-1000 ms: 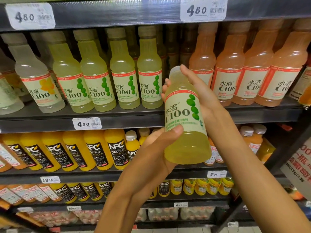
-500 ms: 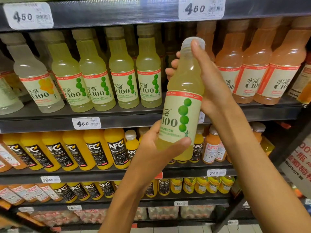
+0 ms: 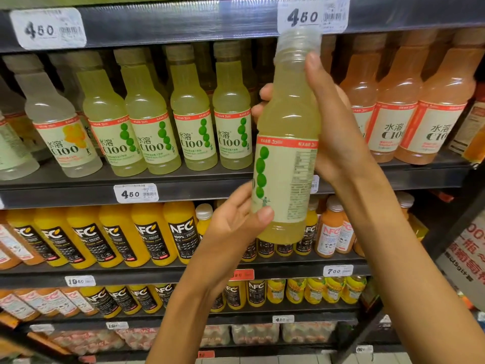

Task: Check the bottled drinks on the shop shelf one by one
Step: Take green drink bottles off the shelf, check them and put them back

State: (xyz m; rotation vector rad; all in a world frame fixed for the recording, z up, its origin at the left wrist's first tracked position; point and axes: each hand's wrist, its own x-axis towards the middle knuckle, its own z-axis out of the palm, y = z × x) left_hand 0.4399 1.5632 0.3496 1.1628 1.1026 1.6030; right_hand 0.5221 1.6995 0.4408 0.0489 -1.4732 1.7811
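Both hands grip one green bottle (image 3: 286,164) upright before the shelf (image 3: 183,185): left hand (image 3: 236,222) near the base, right hand (image 3: 333,122) round the neck, small print facing the person for reading.

Both hands hold a green-labelled bottle (image 3: 286,143) upright before the shelf (image 3: 183,183). The right hand (image 3: 338,127) wraps its upper body; the left hand (image 3: 236,222) grips near its base.
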